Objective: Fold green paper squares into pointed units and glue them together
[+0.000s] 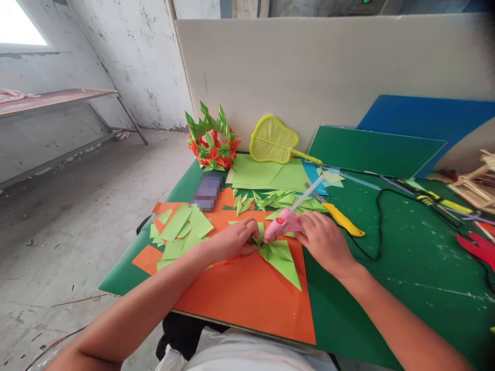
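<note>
My right hand (325,239) is wrapped round a pink hot glue gun (283,224), with a long clear glue stick (308,192) poking out of its back. The gun's front points down and left, close to a folded green paper piece (280,257). My left hand (237,238) pinches that folded paper by its left side; its fingertips are partly hidden. Both hands are over a large orange sheet (247,296). Left of them lie loose green paper pieces (181,226), and behind them sit several folded green leaf shapes (276,200).
An orange and green paper basket (214,141) stands at the back left, beside a yellow fan-shaped frame (274,139). A yellow utility knife (343,219), a black cord (381,221) and red-handled pliers (476,250) lie to the right. A blurred dark rectangle (208,191) lies at left.
</note>
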### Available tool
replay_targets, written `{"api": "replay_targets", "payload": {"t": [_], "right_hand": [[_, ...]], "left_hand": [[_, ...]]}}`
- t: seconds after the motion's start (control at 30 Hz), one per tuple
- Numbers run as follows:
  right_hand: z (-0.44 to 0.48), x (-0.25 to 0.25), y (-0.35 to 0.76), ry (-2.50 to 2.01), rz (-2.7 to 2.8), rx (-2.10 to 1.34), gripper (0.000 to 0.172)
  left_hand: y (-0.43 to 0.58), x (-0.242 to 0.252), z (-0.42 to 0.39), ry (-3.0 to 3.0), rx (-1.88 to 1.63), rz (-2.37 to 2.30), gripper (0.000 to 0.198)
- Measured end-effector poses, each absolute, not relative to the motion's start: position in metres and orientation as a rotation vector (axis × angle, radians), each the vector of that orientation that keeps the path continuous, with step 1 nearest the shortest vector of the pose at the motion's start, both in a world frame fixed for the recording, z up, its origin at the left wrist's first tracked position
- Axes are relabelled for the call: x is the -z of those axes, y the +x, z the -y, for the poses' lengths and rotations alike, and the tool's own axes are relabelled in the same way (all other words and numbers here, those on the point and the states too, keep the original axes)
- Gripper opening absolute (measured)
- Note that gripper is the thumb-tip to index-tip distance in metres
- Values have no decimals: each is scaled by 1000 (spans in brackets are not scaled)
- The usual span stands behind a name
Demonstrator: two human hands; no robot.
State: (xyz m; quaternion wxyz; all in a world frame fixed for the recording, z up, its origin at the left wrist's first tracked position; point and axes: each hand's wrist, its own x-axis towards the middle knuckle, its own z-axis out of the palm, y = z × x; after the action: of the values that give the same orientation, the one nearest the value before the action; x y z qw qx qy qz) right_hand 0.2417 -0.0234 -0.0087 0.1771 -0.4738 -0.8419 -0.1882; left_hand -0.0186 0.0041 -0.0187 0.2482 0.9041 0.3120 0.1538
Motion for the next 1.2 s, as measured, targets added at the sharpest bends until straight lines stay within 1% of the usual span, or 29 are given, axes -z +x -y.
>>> {"api": "replay_targets", "payload": {"t": [0.17, 0.37, 0.63, 0.7, 0.8, 0.87, 1.07, 1.2], "right_hand": [[24, 4, 246, -1295, 2390, 564, 9], [28, -3, 250, -1165, 2402, 576, 14], [36, -12, 245, -1132, 2437, 474, 15], [36, -13, 245, -1117, 2442, 466, 19], [37, -16, 245, -1109, 2447, 439, 32], [37, -17, 245, -1124, 2443, 418, 36], [37, -13, 242, -1226, 2421, 364, 38], [34, -7, 247, -1395, 2296, 147, 39]], "left_hand": [[-19, 19, -4, 2453, -428, -850, 16], [-17, 15, -2, 2430, -426, -876, 15], [-16, 12, -1, 2402, -430, -882, 16], [-15, 12, -1, 2407, -432, -878, 15], [-16, 12, -2, 2422, -436, -872, 15], [-16, 13, -3, 2430, -429, -870, 16], [-17, 12, -3, 2429, -437, -845, 20], [-18, 11, -1, 2425, -451, -876, 20]]}}
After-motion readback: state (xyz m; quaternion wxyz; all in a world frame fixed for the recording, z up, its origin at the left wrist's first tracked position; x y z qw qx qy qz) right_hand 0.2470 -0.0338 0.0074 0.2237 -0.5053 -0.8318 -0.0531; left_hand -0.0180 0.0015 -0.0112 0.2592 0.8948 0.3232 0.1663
